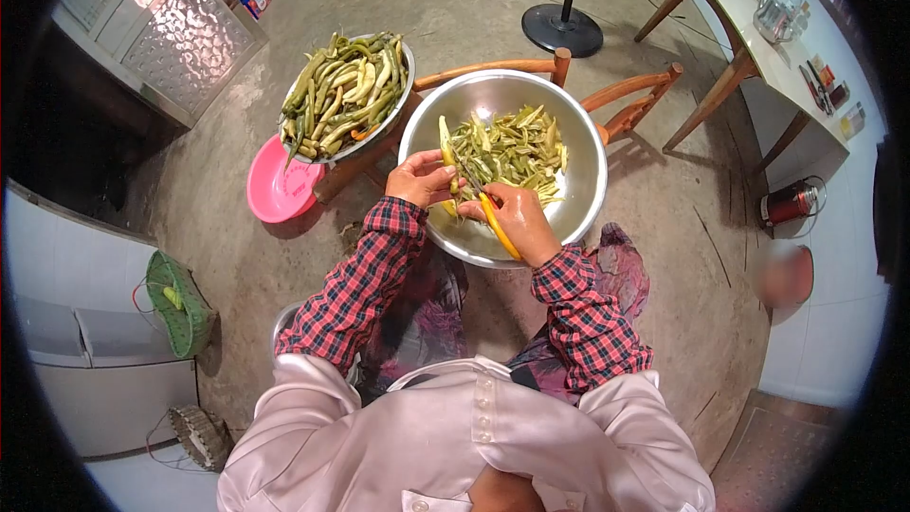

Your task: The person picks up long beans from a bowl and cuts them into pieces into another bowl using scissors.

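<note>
My left hand is closed around a long yellow-green pepper, which stands up from the fingers over the left side of a large steel bowl. My right hand grips yellow-handled scissors, their dark blades close to the pepper at my left fingertips. The fingers partly hide the blades and the lower end of the pepper. Under both hands, the bowl holds a heap of cut green pepper pieces.
A second metal basin heaped with whole peppers stands at the upper left, above a pink basin. Wooden chair parts show behind the bowl. A black stand base, a table and a green basket surround the floor.
</note>
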### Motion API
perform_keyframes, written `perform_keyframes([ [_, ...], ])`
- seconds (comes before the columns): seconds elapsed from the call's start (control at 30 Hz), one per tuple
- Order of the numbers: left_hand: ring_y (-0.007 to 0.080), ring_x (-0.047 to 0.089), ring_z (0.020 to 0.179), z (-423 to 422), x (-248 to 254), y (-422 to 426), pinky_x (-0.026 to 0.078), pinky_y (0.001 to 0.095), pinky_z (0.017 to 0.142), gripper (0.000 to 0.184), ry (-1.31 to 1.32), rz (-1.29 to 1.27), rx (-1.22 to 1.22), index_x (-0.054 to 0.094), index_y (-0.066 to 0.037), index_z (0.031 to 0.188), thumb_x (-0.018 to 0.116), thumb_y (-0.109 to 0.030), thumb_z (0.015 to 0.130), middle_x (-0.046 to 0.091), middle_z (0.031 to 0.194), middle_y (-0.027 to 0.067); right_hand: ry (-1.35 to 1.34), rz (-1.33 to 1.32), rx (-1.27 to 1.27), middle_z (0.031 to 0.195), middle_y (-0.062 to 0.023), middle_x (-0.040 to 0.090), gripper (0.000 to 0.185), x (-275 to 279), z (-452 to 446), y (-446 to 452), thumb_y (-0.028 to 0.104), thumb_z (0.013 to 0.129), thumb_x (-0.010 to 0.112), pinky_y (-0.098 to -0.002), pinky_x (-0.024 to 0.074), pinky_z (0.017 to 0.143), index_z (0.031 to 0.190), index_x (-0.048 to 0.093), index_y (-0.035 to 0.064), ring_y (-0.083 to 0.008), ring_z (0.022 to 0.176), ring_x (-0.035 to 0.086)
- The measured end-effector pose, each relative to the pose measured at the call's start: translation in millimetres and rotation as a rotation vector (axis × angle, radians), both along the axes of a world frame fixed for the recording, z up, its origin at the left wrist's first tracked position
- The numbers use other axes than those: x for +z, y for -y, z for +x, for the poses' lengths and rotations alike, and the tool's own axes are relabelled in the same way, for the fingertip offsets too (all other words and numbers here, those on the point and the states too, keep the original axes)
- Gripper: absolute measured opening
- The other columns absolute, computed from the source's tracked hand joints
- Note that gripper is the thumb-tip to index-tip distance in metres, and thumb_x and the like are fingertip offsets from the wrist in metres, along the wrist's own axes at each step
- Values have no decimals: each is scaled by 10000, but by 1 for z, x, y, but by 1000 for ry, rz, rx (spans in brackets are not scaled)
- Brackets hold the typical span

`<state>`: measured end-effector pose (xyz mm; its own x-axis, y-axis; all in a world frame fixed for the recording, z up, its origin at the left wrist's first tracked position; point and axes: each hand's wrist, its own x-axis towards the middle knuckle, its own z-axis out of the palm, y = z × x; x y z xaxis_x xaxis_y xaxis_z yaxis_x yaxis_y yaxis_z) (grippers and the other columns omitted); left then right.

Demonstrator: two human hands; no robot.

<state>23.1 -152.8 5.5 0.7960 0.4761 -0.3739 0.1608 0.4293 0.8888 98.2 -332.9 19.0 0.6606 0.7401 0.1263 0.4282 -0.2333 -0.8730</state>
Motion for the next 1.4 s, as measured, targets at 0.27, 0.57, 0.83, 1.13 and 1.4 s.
perform_keyframes([
  [0.27,272,673,954,-5,3,4,586,368,820,381,12,-126,-63,485,37,1243,615,-6,887,631,1106,163,43,-34,-71,636,-158,571,434,-12,3,-1,389,763,784,-330,406,524,853,651,-14,-169,540,509],
  [0.57,267,656,999,-5,0,8,588,342,812,364,-14,-111,-98,482,27,1258,578,-17,910,621,1128,152,45,-8,-74,687,-223,577,476,-12,5,-1,437,772,749,-416,450,579,821,625,-20,-389,643,584],
  [0.83,263,673,936,-12,-6,-1,589,378,816,407,-33,-147,-162,460,13,1271,610,-16,894,617,1100,144,-106,31,-70,638,-145,578,403,-21,17,2,382,796,753,-326,423,549,829,677,-12,-180,561,511],
  [1.13,235,665,932,-26,14,1,567,371,840,351,-50,-119,-194,473,24,1270,533,-8,926,616,1122,149,-194,-103,-168,594,-149,564,455,0,22,6,450,775,752,-350,415,545,820,701,0,-200,534,493],
  [1.4,226,655,937,-36,10,-9,567,356,826,369,-48,-115,-172,466,19,1299,525,-12,935,607,1126,136,-78,-176,-276,616,-124,566,550,-10,37,10,535,793,705,-337,420,565,809,669,-14,-181,577,528],
])
